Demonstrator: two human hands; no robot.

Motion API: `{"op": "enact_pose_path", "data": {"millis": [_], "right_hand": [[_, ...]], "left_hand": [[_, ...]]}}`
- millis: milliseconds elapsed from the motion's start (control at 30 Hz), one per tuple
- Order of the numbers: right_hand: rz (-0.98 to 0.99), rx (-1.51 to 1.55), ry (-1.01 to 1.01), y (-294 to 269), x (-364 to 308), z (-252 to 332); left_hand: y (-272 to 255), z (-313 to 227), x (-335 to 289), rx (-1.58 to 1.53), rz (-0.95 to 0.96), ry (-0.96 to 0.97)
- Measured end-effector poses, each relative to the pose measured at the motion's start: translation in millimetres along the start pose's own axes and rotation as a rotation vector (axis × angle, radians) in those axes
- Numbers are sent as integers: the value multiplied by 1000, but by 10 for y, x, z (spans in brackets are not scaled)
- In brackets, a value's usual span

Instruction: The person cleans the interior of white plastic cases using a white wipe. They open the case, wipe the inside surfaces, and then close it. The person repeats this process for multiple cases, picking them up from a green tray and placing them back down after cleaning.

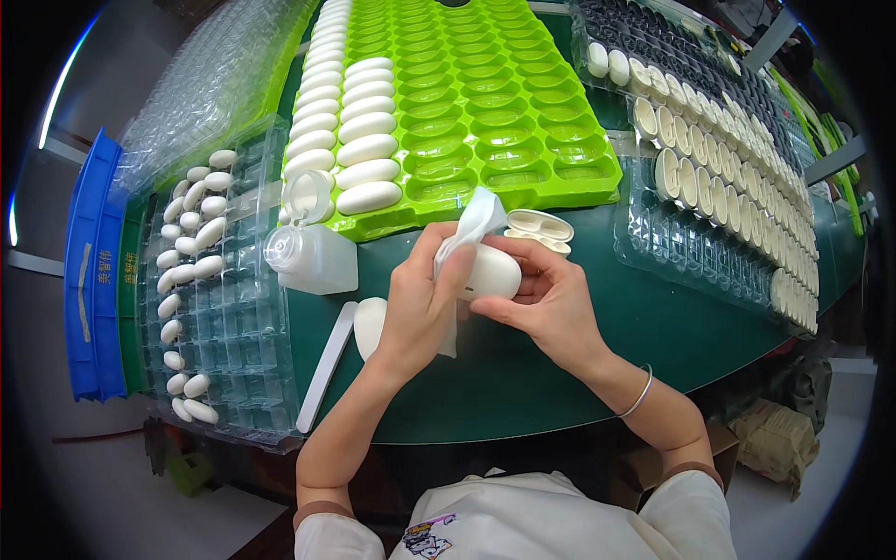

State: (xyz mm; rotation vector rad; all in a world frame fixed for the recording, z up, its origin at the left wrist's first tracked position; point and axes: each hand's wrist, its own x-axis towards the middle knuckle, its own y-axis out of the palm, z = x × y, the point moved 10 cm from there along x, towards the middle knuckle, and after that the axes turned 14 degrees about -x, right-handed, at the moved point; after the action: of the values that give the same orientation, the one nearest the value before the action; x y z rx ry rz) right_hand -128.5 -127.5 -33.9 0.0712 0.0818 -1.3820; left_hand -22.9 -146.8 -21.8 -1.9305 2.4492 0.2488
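Between my two hands is a white oval case (495, 273), smooth and closed, held above the green table. My left hand (427, 289) is closed around a thin white cloth (479, 217) that presses on the case's left end. Fingers and thumb of my right hand (546, 297) grip the case's right side. Just behind it lies an opened white case (539, 230) showing its hollow inside. Another white oval piece (370, 325) rests by my left wrist, partly hidden by the hand. A long white strip (327, 367) lies left of that piece.
A translucent pump bottle (312, 256) with its lid raised stands left of my hands. Behind is a bright green tray (481, 191) with rows of white cases. Clear trays with white pieces sit left (245, 308) and right (653, 241). A blue crate (93, 280) stands far left.
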Motion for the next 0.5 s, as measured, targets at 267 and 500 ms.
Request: {"op": "enact_pose_path", "data": {"millis": [267,500], "right_hand": [[11,-10,-12,37,10,14],[-35,-128,-35,-8,-5,23]], "left_hand": [[-73,-27,-36,-38,-84,133],[-20,-175,-38,184,-66,343]]}}
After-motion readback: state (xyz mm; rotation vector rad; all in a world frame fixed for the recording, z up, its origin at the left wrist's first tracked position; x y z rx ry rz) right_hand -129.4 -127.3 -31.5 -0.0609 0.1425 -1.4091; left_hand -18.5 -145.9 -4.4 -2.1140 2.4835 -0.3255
